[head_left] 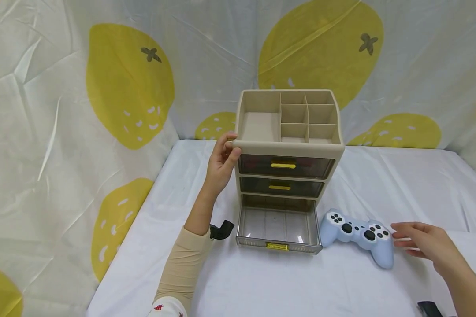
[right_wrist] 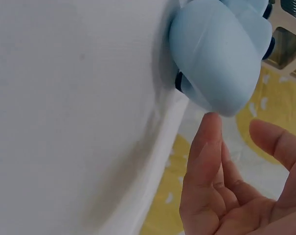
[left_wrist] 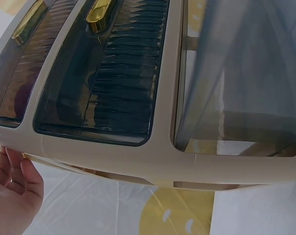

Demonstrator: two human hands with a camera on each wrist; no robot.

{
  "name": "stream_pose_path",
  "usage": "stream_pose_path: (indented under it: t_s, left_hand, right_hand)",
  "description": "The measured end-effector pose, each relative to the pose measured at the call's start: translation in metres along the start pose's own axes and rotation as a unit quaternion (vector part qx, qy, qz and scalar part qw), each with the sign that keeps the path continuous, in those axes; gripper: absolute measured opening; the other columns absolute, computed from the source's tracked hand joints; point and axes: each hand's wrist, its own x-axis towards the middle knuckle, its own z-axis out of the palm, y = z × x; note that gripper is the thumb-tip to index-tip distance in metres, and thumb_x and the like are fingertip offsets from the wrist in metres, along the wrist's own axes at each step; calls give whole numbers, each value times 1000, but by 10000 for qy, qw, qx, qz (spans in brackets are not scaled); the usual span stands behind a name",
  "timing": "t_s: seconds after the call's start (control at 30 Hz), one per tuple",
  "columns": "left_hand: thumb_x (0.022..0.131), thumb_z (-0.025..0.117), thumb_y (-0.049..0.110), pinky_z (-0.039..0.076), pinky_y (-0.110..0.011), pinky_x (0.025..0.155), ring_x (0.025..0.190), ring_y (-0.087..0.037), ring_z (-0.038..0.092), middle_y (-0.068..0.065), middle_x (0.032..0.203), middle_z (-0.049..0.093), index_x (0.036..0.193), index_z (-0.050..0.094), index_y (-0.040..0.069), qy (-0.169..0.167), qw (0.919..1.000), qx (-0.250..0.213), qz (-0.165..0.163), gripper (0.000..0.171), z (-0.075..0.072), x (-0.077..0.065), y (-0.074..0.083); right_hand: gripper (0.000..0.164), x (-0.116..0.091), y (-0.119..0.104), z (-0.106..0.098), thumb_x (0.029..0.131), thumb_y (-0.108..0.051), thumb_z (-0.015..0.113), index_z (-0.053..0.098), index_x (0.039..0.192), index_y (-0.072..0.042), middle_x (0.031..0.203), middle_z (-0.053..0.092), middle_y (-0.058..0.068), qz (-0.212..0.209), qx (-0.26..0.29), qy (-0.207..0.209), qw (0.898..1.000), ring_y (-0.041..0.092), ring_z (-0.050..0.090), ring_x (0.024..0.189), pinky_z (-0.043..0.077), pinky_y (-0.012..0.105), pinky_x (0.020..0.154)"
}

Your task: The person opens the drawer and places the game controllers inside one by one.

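A beige desktop organizer (head_left: 289, 149) stands on the white-covered surface, its top split into compartments. Its clear bottom drawer (head_left: 278, 222) is pulled out and has nothing in it; the two dark drawers above it are closed. My left hand (head_left: 221, 165) grips the organizer's upper left edge, thumb near the front corner; its fingers meet the side in the left wrist view. Right of the drawer lies a light-blue game controller (head_left: 357, 233), buttons up. My right hand (head_left: 430, 246) is at the controller's right side, fingers extended and thumb apart, fingertips close to its grip in the right wrist view.
Behind and to the left hangs a white curtain (head_left: 214, 53) with yellow lemon prints. A white cloth (head_left: 269, 281) covers the table. Black straps (head_left: 222, 230) are around the wrists.
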Motion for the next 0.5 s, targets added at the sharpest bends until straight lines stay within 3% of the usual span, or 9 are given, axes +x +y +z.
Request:
stream_pose_path:
  t_s: [0.07, 0.13, 0.2, 0.3, 0.37, 0.5]
  left_hand:
    - [96, 57, 48, 36, -26, 69, 75, -14, 42, 2, 82, 45, 127, 40, 0, -2, 10000, -5, 7, 60, 0, 0, 0]
    - [96, 56, 48, 36, -27, 70, 76, -14, 42, 2, 82, 46, 128, 40, 0, -14, 10000, -24, -12, 60, 0, 0, 0]
    - [96, 56, 48, 36, -26, 70, 77, -14, 42, 2, 83, 46, 128, 40, 0, -18, 10000, -50, -39, 60, 0, 0, 0]
    - [96, 56, 48, 36, -26, 71, 77, -14, 42, 2, 84, 47, 128, 39, 0, -17, 9999, -90, -55, 61, 0, -1, 0]
    - [96, 56, 48, 35, -26, 70, 76, -14, 42, 2, 84, 47, 128, 39, -1, -5, 9999, -98, -38, 60, 0, -1, 0]
    - [97, 56, 47, 35, -26, 69, 75, -14, 41, 2, 84, 46, 127, 39, -1, 0, 10000, -99, 8, 60, 0, 0, -1]
  right_hand:
    - [42, 3, 3, 0, 101, -35, 50, 66, 115, 2, 93, 68, -3, 82, -12, -138, 9999, 3, 64, 75, 54, 26, 68]
    - [31, 5, 7, 2, 101, -31, 52, 71, 110, -8, 96, 67, -3, 73, 67, -337, 9994, 4, 64, 77, 54, 27, 70]
    - [34, 7, 8, 4, 101, -32, 52, 69, 113, -5, 102, 65, -1, 100, 106, -527, 9985, 5, 63, 79, 54, 27, 72]
    - [52, 9, 8, 7, 101, -36, 50, 54, 129, 8, 111, 61, 5, 117, 2, -806, 9967, 7, 62, 84, 54, 28, 74]
    - [71, 10, 7, 10, 101, -41, 48, 33, 137, 18, 117, 58, 12, 121, -170, -937, 9954, 9, 60, 87, 54, 28, 76]
    - [82, 10, 6, 12, 100, -43, 48, 15, 144, 18, 126, 52, 24, 80, -311, -1095, 9935, 13, 59, 92, 53, 29, 77]
